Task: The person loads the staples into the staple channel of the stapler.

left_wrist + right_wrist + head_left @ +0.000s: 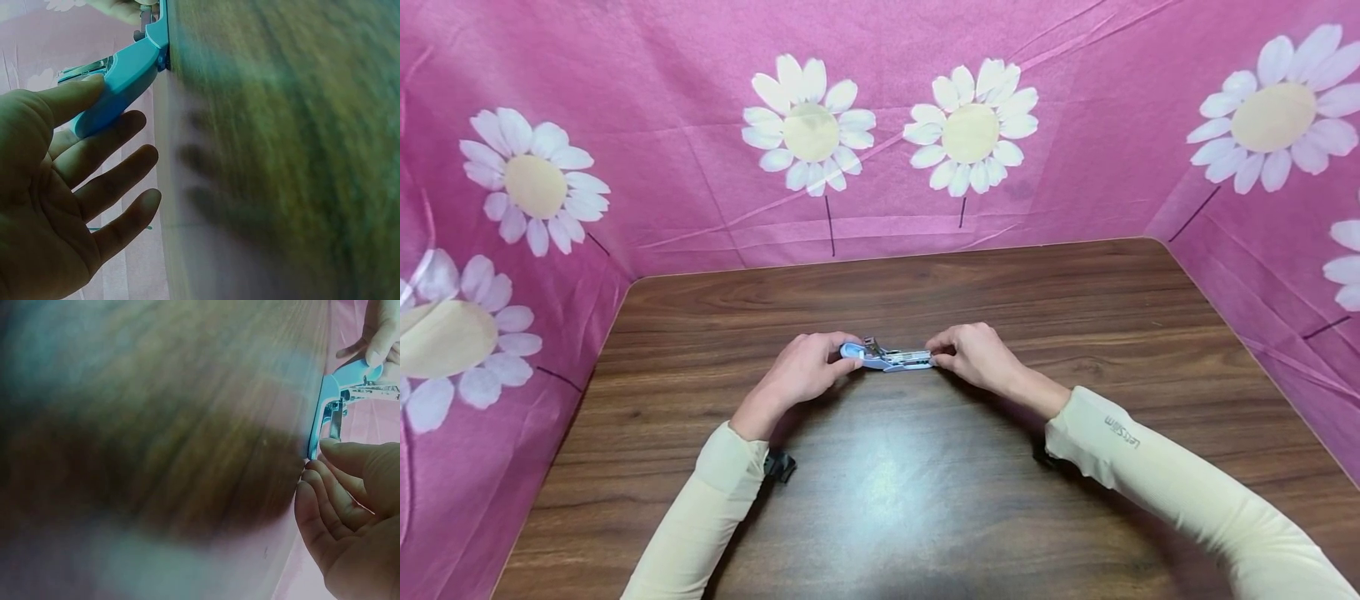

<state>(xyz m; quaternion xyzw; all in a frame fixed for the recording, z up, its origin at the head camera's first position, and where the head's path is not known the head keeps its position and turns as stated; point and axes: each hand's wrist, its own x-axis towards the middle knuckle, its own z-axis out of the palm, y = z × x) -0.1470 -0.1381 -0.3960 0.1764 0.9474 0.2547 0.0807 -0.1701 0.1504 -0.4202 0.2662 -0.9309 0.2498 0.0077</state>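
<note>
A light-blue stapler lies swung open near the middle of the table, its metal inner parts exposed. My left hand pinches the blue top cover between thumb and index finger. In the left wrist view, the other fingers of that hand are spread below the cover. At the opposite end, my right hand holds the tip of the stapler's base between thumb and fingers. The right wrist view shows the base along the tabletop, with the cover tilted up from it and the right thumb at its end.
The brown wood-grain table has a far edge beyond the hands. A pink cloth with white daisies stands behind it and along both sides. A black wrist mount sits at the left cuff.
</note>
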